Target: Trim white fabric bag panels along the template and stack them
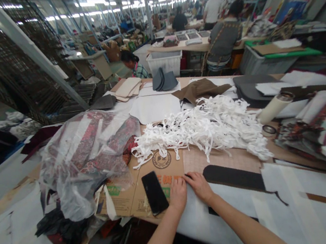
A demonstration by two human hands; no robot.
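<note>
My left hand [178,194] rests at the front of the table, its fingers curled and pressed together over a flattened cardboard box [137,173]. Close beside it, almost touching at the fingertips, is my right hand [199,186], also closed. A tiny dark spot shows at the right fingertips; what the fingers hold, if anything, is too small to make out. Just left of my left hand lies a black phone [155,193]. To the right of my right hand is a long black strip with a rounded end [233,177]. Beyond both hands spreads a tangled heap of white straps [198,129].
Clear plastic [79,160] over red patterned material bulges at the left. Grey cut pieces [164,79], brown fabric [203,90] and a cream roll [276,107] lie farther back. A person in a checked shirt [142,71] is beyond the table; another sits with their back turned [227,37].
</note>
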